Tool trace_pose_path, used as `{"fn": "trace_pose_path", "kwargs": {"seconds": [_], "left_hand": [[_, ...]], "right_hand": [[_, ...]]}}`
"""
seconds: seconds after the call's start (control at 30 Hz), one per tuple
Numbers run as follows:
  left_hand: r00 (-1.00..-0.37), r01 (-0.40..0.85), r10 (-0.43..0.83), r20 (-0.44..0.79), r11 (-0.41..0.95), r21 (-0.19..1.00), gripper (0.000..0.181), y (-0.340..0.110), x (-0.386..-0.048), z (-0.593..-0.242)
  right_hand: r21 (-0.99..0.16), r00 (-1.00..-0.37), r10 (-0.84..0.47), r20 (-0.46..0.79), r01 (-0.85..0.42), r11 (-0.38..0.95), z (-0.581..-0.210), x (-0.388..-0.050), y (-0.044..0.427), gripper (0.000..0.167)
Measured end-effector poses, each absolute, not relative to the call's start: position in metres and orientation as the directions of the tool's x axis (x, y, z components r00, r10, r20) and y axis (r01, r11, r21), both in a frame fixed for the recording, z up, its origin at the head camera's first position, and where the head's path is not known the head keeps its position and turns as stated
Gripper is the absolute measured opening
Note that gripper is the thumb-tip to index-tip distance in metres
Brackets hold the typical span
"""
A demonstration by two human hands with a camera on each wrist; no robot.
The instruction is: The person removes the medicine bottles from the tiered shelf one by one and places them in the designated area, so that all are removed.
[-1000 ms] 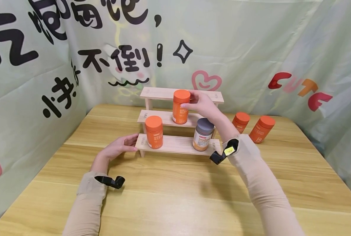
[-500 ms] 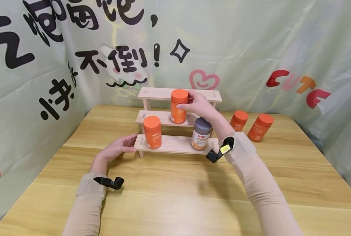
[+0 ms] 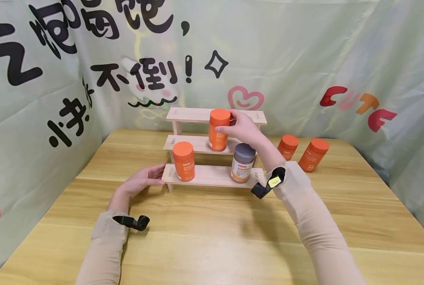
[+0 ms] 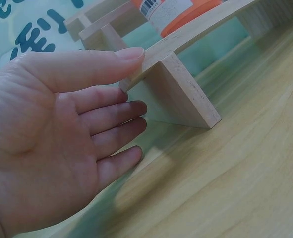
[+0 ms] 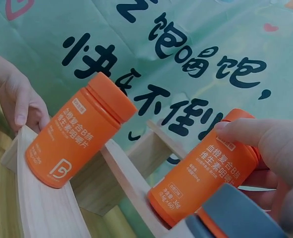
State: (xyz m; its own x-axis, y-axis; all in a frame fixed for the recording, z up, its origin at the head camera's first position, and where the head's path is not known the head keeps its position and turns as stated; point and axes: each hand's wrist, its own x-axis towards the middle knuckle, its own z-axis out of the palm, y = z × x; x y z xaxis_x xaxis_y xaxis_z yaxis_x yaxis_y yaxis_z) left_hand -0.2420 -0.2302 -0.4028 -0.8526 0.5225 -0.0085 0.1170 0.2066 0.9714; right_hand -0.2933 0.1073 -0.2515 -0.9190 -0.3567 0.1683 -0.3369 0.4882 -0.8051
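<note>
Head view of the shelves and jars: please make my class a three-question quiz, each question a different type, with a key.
1. True or false: the grey-lidded jar stands on the lowest shelf.
2. The jar in the grip of the right hand has a lid of which colour? A) grey B) white C) orange
3. Fill the gap: the left hand is at the ____ end of that shelf, as pictured.

Key: 1 true; 2 C; 3 left.
</note>
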Motion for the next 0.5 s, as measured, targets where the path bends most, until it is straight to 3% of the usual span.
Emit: {"fn": "trace_pose_path", "kwargs": {"seconds": [0.5], "left_hand": [[-0.856, 0.104, 0.516, -0.017, 0.205, 0.973, 0.081, -0.230, -0.241, -0.402]], "right_hand": [[-0.821, -0.944, -0.281, 0.174, -0.297, 0.488, -0.240, -0.290, 0.138, 0.059]]}}
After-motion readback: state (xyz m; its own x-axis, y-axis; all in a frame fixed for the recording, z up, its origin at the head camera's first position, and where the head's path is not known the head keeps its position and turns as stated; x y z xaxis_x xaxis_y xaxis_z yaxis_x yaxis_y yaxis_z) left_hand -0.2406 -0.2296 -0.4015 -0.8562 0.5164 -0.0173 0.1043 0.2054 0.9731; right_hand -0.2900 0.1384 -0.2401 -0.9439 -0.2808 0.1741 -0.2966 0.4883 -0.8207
